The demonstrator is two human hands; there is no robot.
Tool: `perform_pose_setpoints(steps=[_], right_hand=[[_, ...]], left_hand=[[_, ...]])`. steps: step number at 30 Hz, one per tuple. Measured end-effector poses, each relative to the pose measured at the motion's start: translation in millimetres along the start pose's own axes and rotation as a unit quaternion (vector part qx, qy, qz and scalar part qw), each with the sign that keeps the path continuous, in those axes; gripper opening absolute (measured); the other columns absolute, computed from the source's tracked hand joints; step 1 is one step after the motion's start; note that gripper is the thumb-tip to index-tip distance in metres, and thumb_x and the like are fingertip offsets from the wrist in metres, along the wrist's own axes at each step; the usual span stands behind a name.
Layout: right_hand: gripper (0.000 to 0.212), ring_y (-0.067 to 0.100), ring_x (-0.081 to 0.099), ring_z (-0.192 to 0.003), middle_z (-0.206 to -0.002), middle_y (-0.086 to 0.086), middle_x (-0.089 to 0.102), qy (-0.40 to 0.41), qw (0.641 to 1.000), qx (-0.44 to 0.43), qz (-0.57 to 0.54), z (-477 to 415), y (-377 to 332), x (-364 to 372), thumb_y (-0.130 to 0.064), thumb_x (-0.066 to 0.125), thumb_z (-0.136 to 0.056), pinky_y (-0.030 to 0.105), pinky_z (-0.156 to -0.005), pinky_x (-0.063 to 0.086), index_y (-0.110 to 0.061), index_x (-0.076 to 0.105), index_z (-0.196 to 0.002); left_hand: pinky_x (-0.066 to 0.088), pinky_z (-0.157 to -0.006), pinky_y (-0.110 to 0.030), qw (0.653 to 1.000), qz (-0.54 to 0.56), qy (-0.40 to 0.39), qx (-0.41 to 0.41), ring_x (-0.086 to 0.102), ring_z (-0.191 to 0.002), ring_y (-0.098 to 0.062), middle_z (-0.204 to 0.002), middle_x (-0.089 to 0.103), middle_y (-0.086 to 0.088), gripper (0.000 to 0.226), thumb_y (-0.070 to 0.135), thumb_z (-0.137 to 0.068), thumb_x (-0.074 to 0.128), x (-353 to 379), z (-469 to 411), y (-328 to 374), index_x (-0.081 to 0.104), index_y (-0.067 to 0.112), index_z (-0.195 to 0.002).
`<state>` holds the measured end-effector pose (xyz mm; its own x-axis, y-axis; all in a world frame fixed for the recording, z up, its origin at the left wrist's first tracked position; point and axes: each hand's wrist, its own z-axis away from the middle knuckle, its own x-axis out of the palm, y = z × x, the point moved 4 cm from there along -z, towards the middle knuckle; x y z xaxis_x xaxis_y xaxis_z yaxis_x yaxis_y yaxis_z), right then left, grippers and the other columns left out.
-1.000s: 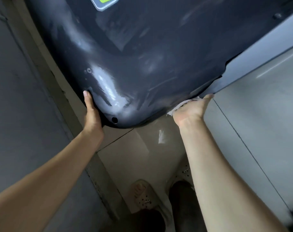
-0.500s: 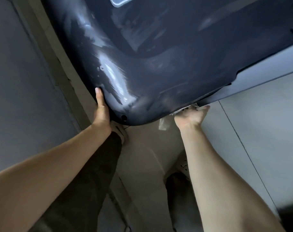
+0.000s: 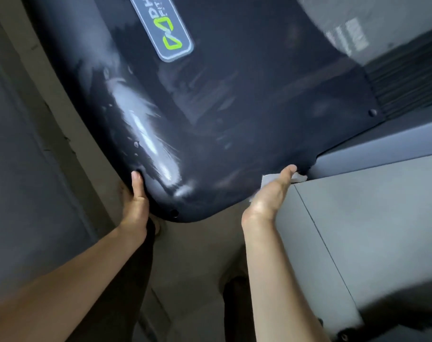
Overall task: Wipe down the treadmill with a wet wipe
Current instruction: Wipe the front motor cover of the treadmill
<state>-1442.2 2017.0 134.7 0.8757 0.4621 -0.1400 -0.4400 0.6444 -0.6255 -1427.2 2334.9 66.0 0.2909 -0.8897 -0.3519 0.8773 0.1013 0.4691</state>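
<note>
The treadmill's glossy dark navy plastic motor cover (image 3: 234, 107) has a rounded near corner, streaked with wet smears and droplets, and a grey oblong badge with a lime-green logo (image 3: 164, 28) near its far edge. The left hand (image 3: 136, 203) rests flat against the cover's left edge, thumb straight. The right hand (image 3: 269, 193) presses a crumpled white wet wipe (image 3: 297, 178) against the cover's near right edge; its fingers are hidden beneath.

wet wipe (image 3: 299, 178) mostly hidden, logo badge (image 3: 164, 28) cropped
</note>
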Motion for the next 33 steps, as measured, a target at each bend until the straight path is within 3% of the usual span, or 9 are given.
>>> perform_pose_setpoints(steps=[2, 4, 8, 11, 16, 19, 23, 29, 33], right_hand=[[0.100, 0.017, 0.006, -0.157, -0.171, -0.001, 0.006, 0.030, 0.984, -0.096, 0.150, 3, -8, 15, -0.078, 0.027, -0.090, 0.043, -0.128, 0.013, -0.017, -0.001, -0.164], [0.098, 0.026, -0.003, -0.158, -0.171, 0.014, -0.008, 0.048, 0.915, -0.181, 0.357, 20, -9, 33, -0.070, 0.018, -0.094, 0.043, -0.128, 0.008, -0.002, -0.004, -0.161], [0.091, 0.035, 0.002, -0.158, -0.168, 0.025, 0.004, 0.035, 0.739, -0.374, 0.560, 54, -2, 67, -0.064, 0.018, -0.103, 0.053, -0.125, 0.017, 0.008, 0.012, -0.158], [0.090, 0.034, -0.001, -0.158, -0.168, 0.023, 0.004, -0.029, 0.630, -0.428, 0.647, 70, 1, 128, -0.064, 0.016, -0.103, 0.052, -0.127, 0.010, 0.006, 0.012, -0.159], [0.097, 0.034, -0.003, -0.157, -0.169, 0.023, 0.001, -0.102, 0.546, -0.487, 0.674, 98, 4, 245, -0.069, 0.017, -0.099, 0.051, -0.126, 0.007, 0.006, 0.007, -0.159], [0.094, 0.031, -0.006, -0.158, -0.170, 0.019, -0.002, -0.193, 0.434, -0.543, 0.692, 111, 3, 308, -0.069, 0.013, -0.098, 0.049, -0.127, 0.002, 0.002, 0.004, -0.161], [0.085, 0.020, -0.010, -0.158, -0.171, 0.007, -0.006, -0.284, 0.299, -0.577, 0.706, 104, -34, 408, -0.065, 0.016, -0.103, 0.042, -0.127, -0.007, -0.007, 0.001, -0.163], [0.088, 0.028, -0.006, -0.158, -0.171, 0.013, -0.002, -0.208, 0.375, -0.548, 0.718, 112, -17, 389, -0.066, 0.015, -0.100, 0.048, -0.127, 0.001, -0.005, 0.005, -0.162], [0.088, 0.030, -0.012, -0.157, -0.170, 0.015, -0.004, -0.317, 0.144, -0.575, 0.741, 142, 33, 322, -0.067, 0.021, -0.101, 0.050, -0.126, 0.003, -0.004, 0.010, -0.162]], left_hand=[[0.048, -0.107, -0.046, 0.999, -0.033, -0.003, -0.006, 0.062, -0.127, -0.017, -0.139, 0.061, 0.020, 0.104, 0.106, -0.055, 0.051, -8, -10, -2, 0.048, 0.052, -0.143], [0.046, -0.110, -0.042, 0.997, -0.071, -0.036, 0.012, 0.060, -0.128, -0.014, -0.140, 0.061, 0.017, 0.098, 0.100, -0.066, 0.053, -4, 23, 25, 0.048, 0.046, -0.147], [0.047, -0.105, -0.030, 0.986, -0.049, -0.143, 0.076, 0.064, -0.120, -0.005, -0.132, 0.068, 0.013, 0.045, 0.052, -0.099, 0.059, 4, 70, 72, 0.056, 0.034, -0.140], [0.048, -0.106, -0.032, 0.979, -0.020, -0.179, 0.094, 0.065, -0.116, -0.001, -0.127, 0.070, 0.015, 0.039, 0.045, -0.101, 0.058, -8, 57, 100, 0.058, 0.029, -0.137], [0.039, -0.117, -0.047, 0.982, -0.022, -0.143, 0.122, 0.058, -0.130, -0.010, -0.137, 0.065, 0.011, 0.070, 0.078, -0.087, 0.057, -27, 0, 161, 0.058, 0.032, -0.139], [0.033, -0.121, -0.041, 0.986, -0.024, -0.103, 0.130, 0.052, -0.135, -0.009, -0.145, 0.058, 0.012, 0.090, 0.088, -0.077, 0.052, -28, -30, 205, 0.052, 0.033, -0.147], [0.031, -0.119, -0.034, 0.986, -0.021, -0.087, 0.144, 0.049, -0.138, -0.013, -0.150, 0.053, 0.009, 0.072, 0.071, -0.095, 0.045, -18, -64, 262, 0.049, 0.026, -0.151], [0.041, -0.104, -0.017, 0.988, 0.017, -0.105, 0.110, 0.055, -0.129, -0.012, -0.140, 0.059, 0.006, 0.049, 0.052, -0.107, 0.041, -10, -84, 296, 0.057, 0.022, -0.142], [0.034, -0.117, -0.035, 0.992, 0.026, -0.107, 0.056, 0.052, -0.134, -0.017, -0.147, 0.055, 0.001, 0.059, 0.058, -0.104, 0.042, -22, -81, 293, 0.051, 0.021, -0.149]])
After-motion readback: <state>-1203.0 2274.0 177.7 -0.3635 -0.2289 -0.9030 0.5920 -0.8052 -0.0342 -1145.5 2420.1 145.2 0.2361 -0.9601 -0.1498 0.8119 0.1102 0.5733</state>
